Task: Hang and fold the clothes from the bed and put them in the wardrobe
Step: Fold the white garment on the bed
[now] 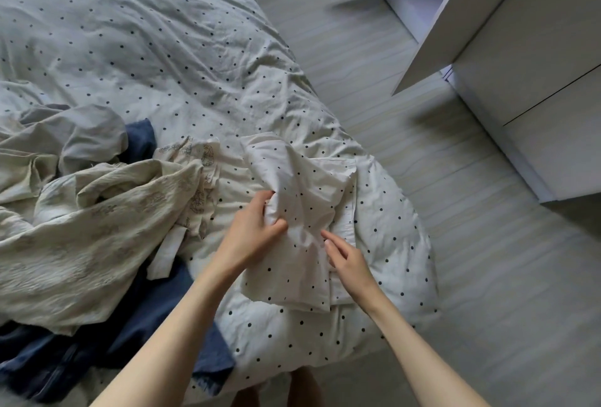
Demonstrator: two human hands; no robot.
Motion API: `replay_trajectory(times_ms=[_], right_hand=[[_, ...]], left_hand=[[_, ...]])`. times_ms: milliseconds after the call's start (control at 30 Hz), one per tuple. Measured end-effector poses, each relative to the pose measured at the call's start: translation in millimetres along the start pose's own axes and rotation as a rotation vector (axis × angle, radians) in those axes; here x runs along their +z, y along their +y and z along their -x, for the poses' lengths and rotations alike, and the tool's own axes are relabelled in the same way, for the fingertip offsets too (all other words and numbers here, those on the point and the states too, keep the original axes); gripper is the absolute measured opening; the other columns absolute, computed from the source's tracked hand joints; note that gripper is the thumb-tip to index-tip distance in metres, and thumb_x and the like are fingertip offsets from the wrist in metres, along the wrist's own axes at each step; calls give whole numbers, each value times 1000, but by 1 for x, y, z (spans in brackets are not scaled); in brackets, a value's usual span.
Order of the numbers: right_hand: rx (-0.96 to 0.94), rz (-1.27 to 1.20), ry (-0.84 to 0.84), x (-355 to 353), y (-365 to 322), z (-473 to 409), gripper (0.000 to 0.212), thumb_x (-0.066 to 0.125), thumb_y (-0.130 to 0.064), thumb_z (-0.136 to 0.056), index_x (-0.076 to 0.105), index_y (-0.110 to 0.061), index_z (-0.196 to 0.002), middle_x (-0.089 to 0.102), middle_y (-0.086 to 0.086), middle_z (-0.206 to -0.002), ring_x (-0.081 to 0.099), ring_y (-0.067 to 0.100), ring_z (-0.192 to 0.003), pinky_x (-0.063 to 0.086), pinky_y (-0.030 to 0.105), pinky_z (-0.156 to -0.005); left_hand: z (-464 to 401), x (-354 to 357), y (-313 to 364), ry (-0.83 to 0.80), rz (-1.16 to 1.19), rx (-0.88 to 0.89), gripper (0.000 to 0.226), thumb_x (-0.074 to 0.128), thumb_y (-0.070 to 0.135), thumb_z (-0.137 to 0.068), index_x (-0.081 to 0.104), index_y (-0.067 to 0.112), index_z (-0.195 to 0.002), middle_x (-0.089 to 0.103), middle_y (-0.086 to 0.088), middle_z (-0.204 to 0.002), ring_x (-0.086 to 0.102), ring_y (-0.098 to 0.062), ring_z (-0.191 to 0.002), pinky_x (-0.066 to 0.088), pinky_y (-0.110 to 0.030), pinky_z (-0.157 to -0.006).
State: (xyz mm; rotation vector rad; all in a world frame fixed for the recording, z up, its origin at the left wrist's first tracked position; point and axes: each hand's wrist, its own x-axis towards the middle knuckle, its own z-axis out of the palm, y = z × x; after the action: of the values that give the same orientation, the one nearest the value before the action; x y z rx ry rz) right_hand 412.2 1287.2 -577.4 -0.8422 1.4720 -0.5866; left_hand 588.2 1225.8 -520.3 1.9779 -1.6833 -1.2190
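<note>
A white garment with small dark dots (302, 211) lies crumpled on the near corner of the bed (146, 48), whose cover has the same dotted print. My left hand (250, 231) grips a bunched fold of this garment near its middle. My right hand (346, 258) hovers just right of that fold, fingers loosely extended and touching the cloth. To the left lies a heap of clothes: a cream textured garment (91, 227), a grey garment (84, 133) and a dark blue denim piece (97, 351).
The white wardrobe (536, 81) stands at the right with a door (455, 22) swung open toward the bed. Pale wood-look floor (487, 276) runs between bed and wardrobe. My feet show at the bottom edge.
</note>
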Motion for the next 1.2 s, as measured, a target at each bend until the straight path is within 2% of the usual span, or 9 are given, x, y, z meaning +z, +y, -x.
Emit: replay_trajectory(times_ms=[133,300,400,667,767,933,1033,1133,1200], right_hand=[[-53,138,-15,-1,5,5,40,45,-24,-99,43,-23,-139,42,-11,-142,36,2,-130,32,19,-108],[-277,812,-165,8,33,12,63,42,-48,-95,14,-32,-150,4,-13,-157,-4,3,-143,-2,26,-115],[-349,1046,-236,25,48,16,79,41,-59,-91,-4,-33,-150,-19,-7,-155,-19,11,-142,-9,34,-116],[-219,1299,-177,55,54,22,110,56,-57,-84,-37,-27,-134,-44,2,-143,-37,24,-134,-19,47,-112],[-168,1265,-51,54,43,20,111,59,-30,-86,-43,-25,-131,-39,1,-148,-31,25,-138,-19,50,-111],[-267,1131,160,33,13,8,82,53,5,-79,22,-23,-149,29,-1,-153,19,18,-144,5,40,-116],[-317,890,189,3,-29,-16,43,59,-2,-79,66,-35,-106,66,-7,-102,55,20,-106,37,29,-84],[-131,764,110,-29,-74,-57,30,64,-31,-84,55,-35,-55,53,-10,-59,52,15,-65,31,28,-52],[-76,824,163,-43,-95,-88,28,60,-33,-84,55,-20,-60,55,-1,-62,55,23,-69,33,31,-53]], left_hand=[[-6,-2,-13,31,95,-118,40,58,17,-81,51,19,-120,61,-1,-104,57,-19,-90,40,-28,-71],[8,-22,-78,103,244,-406,57,61,44,-80,46,13,-126,60,-5,-114,60,-18,-94,51,-38,-80],[23,-23,-101,8,259,-452,59,63,54,-80,47,16,-123,60,3,-108,61,-8,-88,49,-26,-68],[34,-32,-103,-190,852,-848,13,65,6,-83,61,0,-95,68,-12,-75,67,-20,-63,54,-30,-49],[14,-48,-81,-279,919,-856,16,68,7,-76,62,2,-90,67,-13,-70,67,-19,-58,56,-29,-51],[-21,-68,-43,-298,968,-733,17,55,15,-86,54,7,-71,39,-4,-58,50,-12,-36,55,-25,-52],[-42,-78,-27,-208,1162,-676,12,50,11,-86,59,6,-79,47,-8,-72,59,-12,-49,58,-26,-58],[-66,-75,-13,-111,1263,-552,27,45,19,-93,58,1,-108,59,-10,-103,65,-19,-87,58,-33,-75],[-85,-62,-7,-53,854,-327,38,44,28,-97,48,7,-129,58,-9,-125,59,-19,-107,50,-39,-93]])
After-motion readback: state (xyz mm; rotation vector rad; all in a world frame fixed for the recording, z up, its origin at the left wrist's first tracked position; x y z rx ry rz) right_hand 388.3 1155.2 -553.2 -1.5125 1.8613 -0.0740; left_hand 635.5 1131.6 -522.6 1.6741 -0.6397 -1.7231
